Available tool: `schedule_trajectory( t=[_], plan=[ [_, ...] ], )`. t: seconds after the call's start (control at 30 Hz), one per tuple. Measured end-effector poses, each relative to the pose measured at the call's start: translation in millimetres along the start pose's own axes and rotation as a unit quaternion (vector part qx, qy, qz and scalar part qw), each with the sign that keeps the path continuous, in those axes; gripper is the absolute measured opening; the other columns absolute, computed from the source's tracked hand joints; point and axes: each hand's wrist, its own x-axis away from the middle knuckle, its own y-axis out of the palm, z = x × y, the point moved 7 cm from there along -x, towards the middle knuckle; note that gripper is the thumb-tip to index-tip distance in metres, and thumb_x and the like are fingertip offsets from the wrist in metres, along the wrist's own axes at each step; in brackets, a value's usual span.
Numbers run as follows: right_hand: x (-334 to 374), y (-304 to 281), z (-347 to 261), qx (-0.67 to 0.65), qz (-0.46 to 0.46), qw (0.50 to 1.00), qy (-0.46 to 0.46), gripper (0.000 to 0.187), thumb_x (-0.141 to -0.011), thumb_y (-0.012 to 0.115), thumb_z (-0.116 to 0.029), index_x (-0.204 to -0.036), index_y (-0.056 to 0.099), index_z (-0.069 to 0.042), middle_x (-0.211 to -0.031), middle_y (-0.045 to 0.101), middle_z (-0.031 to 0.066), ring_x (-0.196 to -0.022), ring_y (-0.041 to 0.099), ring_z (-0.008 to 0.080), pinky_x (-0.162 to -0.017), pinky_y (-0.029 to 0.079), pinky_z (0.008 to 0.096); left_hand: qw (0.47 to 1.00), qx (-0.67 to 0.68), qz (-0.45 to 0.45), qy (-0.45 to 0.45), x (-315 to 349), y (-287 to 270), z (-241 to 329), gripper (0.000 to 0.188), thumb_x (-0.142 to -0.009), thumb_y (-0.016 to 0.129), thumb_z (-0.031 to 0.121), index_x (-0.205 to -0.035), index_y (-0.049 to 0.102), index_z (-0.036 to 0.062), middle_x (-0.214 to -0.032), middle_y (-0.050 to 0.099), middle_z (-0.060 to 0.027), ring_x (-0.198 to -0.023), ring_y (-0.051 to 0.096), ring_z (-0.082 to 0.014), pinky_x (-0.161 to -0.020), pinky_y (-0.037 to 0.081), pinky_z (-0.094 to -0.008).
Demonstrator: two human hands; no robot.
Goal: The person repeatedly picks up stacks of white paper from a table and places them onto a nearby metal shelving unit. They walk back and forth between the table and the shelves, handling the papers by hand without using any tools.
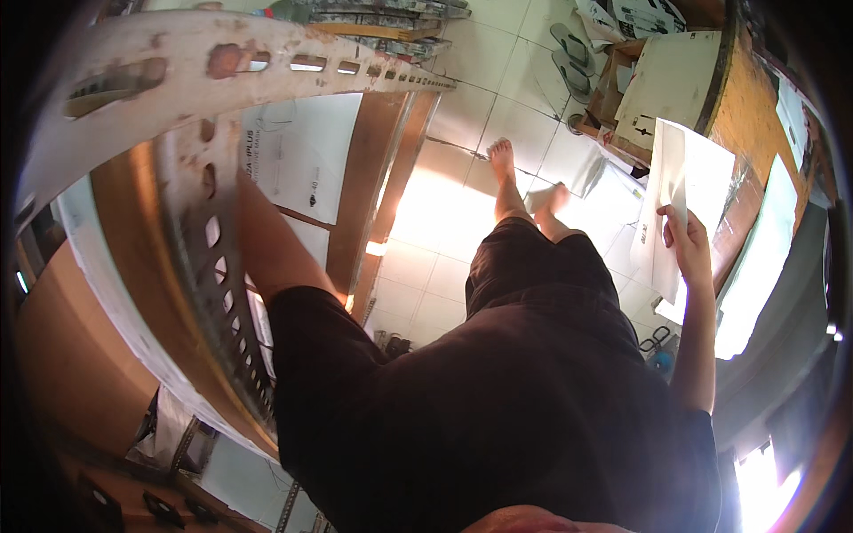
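My right hand [689, 246] is closed on a white paper sheet [659, 191], pinching it between thumb and fingers beside the wooden table. The sheet stands nearly upright and carries small dark print; whether it is one layer or several, I cannot tell. On the other side, my left forearm [278, 244] reaches in among the shelves, behind a slotted metal upright [213, 222]. That upright hides my left hand. Close to the arm, a white printed carton [306, 160] sits on the shelf.
A second slotted metal bar [267, 55] crosses the upper left. At right is a wooden table [755, 107] with white papers [762, 253]. Grey flip-flops [572, 64] lie on the tiled floor [480, 44], near a pale board [671, 84]. My bare feet [502, 160] are on the tiles.
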Motion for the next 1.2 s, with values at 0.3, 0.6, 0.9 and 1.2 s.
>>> schedule_trajectory(
  t=[0.3,0.6,0.9,1.2],
  plan=[
    [47,9,-97,0.182,0.211,0.939,-0.200,0.034,-0.085,0.064,-0.024,-0.104,0.047,-0.001,-0.065,0.060,0.0175,-0.057,0.061,0.0340,-0.056,0.048,0.0393,0.938,0.346,0.018,-0.020,292,4,137,0.017,-0.090,0.054,0.009,-0.102,0.048,-0.0012,-0.105,0.048,-0.0147,-0.095,0.050,-0.0250,-0.082,0.043,-0.0342],
    [70,25,-168,0.210,0.215,0.909,-0.289,0.019,-0.086,0.060,-0.018,-0.093,0.051,-0.003,-0.061,0.060,0.0164,-0.059,0.061,0.0345,-0.056,0.048,0.0429,0.631,0.401,-0.614,0.253,441,-59,361,0.032,-0.095,0.049,0.028,-0.102,0.064,0.0016,-0.089,0.066,-0.0071,-0.080,0.060,-0.0166,-0.076,0.048,-0.0320],
    [100,59,-144,0.247,0.105,0.898,-0.348,0.025,-0.077,0.066,-0.017,-0.088,0.055,0.003,-0.079,0.062,0.0223,-0.074,0.060,0.0400,-0.065,0.047,0.0469,0.501,0.555,-0.664,0.035,481,-61,406,0.045,-0.091,0.053,0.046,-0.097,0.062,0.0016,-0.086,0.061,-0.0028,-0.076,0.057,-0.0094,-0.068,0.046,-0.0246],
    [151,50,-105,0.339,0.034,0.843,-0.415,0.022,-0.075,0.068,-0.020,-0.084,0.060,-0.002,-0.074,0.062,0.0182,-0.069,0.060,0.0379,-0.066,0.048,0.0463,0.663,0.357,-0.653,0.081,533,-85,388,0.061,-0.085,0.052,0.055,-0.109,0.061,-0.0009,-0.088,0.065,-0.0132,-0.066,0.062,-0.0183,-0.058,0.047,-0.0292]
  ],
)
